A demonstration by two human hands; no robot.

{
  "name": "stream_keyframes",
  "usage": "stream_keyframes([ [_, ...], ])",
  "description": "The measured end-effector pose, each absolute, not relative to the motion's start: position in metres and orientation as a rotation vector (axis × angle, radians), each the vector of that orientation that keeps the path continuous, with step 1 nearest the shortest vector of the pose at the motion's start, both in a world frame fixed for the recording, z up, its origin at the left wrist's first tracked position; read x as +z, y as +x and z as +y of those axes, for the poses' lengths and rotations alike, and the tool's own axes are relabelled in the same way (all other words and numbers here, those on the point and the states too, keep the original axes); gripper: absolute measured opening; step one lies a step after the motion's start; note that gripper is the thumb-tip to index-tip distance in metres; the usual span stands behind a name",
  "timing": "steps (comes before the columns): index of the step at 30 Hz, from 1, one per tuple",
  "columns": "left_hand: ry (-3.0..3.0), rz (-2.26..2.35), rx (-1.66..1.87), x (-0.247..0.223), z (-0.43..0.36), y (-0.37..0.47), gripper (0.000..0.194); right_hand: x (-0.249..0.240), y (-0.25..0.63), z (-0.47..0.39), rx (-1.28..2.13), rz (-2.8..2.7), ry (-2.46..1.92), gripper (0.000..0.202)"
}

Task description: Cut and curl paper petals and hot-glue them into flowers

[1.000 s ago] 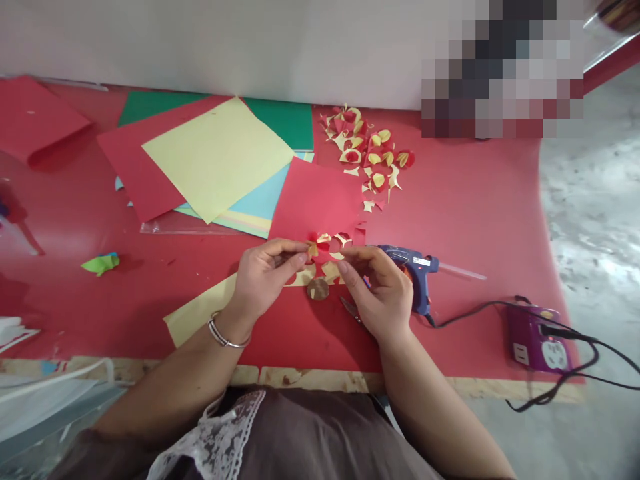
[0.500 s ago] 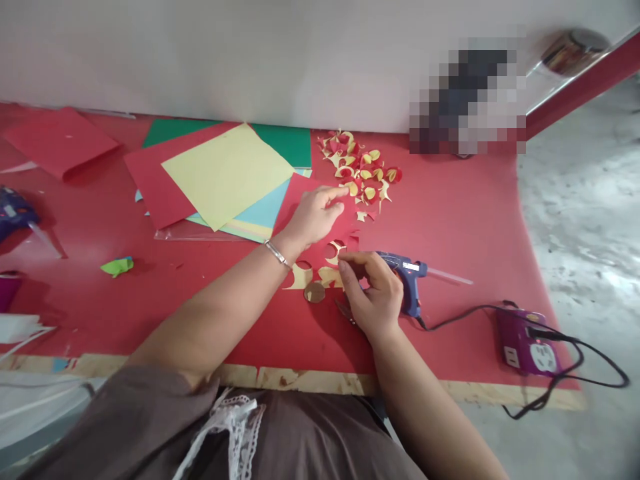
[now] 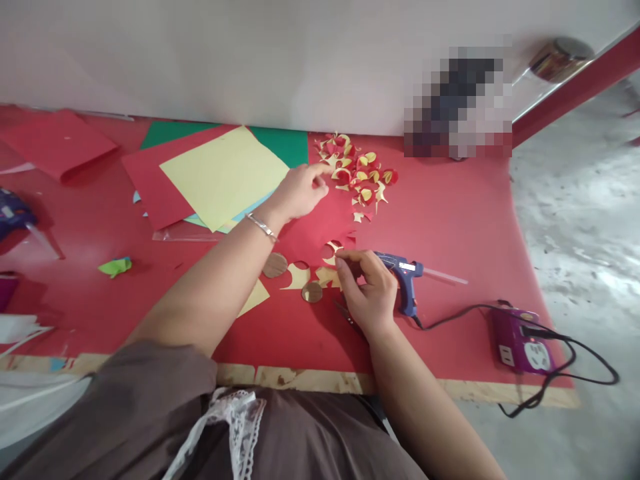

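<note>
My left hand [image 3: 303, 191] is above the red sheet [image 3: 313, 230], index finger pointing at the heap of red and yellow paper cut-outs [image 3: 367, 177]. Its fingers are apart, and I see nothing in them. My right hand [image 3: 371, 287] is lower on the table, with thumb and index finger bent together in a pinch. Whatever might be between those tips is too small to make out. Close to that hand lie yellow scraps with round cut-outs [image 3: 299, 275] and two brown discs, one small [image 3: 313, 292] and one larger [image 3: 275, 265]. Scissors [image 3: 344, 308] show partly beside my right wrist.
A blue glue gun [image 3: 406, 273] lies right of my right hand, its cord running to a purple power socket [image 3: 523, 340]. Coloured sheets [image 3: 225, 177] are stacked at the back. A green paper piece [image 3: 116, 267] and another glue gun [image 3: 15, 213] are at left.
My left hand has moved back and left, away from the yellow cut-outs. The larger brown disc and a yellow sheet corner now show beside my left forearm. My right hand keeps its pose.
</note>
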State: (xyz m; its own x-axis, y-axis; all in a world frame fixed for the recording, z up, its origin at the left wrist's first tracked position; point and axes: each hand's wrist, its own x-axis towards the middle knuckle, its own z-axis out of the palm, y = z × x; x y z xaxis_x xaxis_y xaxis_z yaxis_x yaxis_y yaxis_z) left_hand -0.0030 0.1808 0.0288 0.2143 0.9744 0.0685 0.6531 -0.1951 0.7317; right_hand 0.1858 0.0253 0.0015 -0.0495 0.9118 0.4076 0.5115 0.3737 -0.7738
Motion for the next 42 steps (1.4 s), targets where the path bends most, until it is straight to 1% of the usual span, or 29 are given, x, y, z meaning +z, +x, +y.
stream_keyframes([
  [2, 1.940, 1.479, 0.734, 0.041, 0.152, -0.032, 0.028, 0.002, 0.185, 0.024, 0.542, -1.703, -1.275, 0.013],
  [6, 1.949, 1.546, 0.522, 0.057, 0.089, -0.087, 0.008, 0.001, 0.184, 0.022, 0.536, -1.708, -1.287, 0.012],
  [7, 1.931, 1.577, 0.482, 0.056, 0.074, -0.098, 0.006, 0.000, 0.184, 0.022, 0.529, -1.712, -1.290, 0.012],
  [12, 1.976, 1.766, 0.333, 0.038, 0.020, -0.127, 0.020, 0.000, 0.184, 0.021, 0.497, -1.697, -1.303, 0.013],
  [16, 1.909, 1.789, 0.262, 0.029, 0.004, -0.128, 0.011, -0.002, 0.184, 0.021, 0.475, -1.684, -1.354, 0.017],
  [20, 1.950, 1.707, 0.280, 0.026, 0.003, -0.129, 0.013, -0.006, 0.186, 0.023, 0.453, -1.701, -1.393, 0.021],
  [23, 1.921, 1.703, 0.352, 0.028, 0.007, -0.127, 0.012, -0.007, 0.188, 0.024, 0.453, -1.687, -1.398, 0.021],
  [26, 1.751, 1.610, 0.593, 0.036, 0.014, -0.115, 0.013, -0.003, 0.193, 0.023, 0.462, -1.709, -1.394, 0.020],
  [28, 1.615, 1.490, 0.812, 0.041, 0.020, -0.101, 0.019, 0.002, 0.200, 0.019, 0.430, -1.738, -1.406, 0.019],
  [30, 1.497, 1.378, 0.927, 0.042, 0.026, -0.085, 0.032, 0.007, 0.213, 0.014, 0.326, -1.753, -1.456, 0.017],
  [32, 1.399, 1.265, 0.925, 0.040, 0.030, -0.071, 0.049, 0.012, 0.229, 0.006, 0.201, -1.750, -1.524, 0.016],
  [33, 1.379, 1.236, 0.910, 0.037, 0.032, -0.065, 0.051, 0.014, 0.238, 0.002, 0.152, -1.743, -1.565, 0.016],
  [34, 1.380, 1.223, 0.897, 0.035, 0.033, -0.061, 0.047, 0.015, 0.247, -0.004, 0.109, -1.737, -1.601, 0.017],
  [37, 1.443, 1.260, 0.883, 0.028, 0.035, -0.057, 0.021, 0.014, 0.266, -0.024, 0.006, -1.739, -1.675, 0.016],
  [38, 1.461, 1.289, 0.885, 0.026, 0.035, -0.057, 0.017, 0.012, 0.269, -0.031, -0.009, -1.756, -1.681, 0.015],
  [40, 1.470, 1.348, 0.889, 0.024, 0.034, -0.059, 0.015, 0.008, 0.269, -0.046, 0.052, -1.881, -1.639, 0.015],
  [42, 1.459, 1.367, 0.878, 0.022, 0.033, -0.061, 0.017, 0.003, 0.263, -0.058, 0.119, -1.995, -1.598, 0.018],
])
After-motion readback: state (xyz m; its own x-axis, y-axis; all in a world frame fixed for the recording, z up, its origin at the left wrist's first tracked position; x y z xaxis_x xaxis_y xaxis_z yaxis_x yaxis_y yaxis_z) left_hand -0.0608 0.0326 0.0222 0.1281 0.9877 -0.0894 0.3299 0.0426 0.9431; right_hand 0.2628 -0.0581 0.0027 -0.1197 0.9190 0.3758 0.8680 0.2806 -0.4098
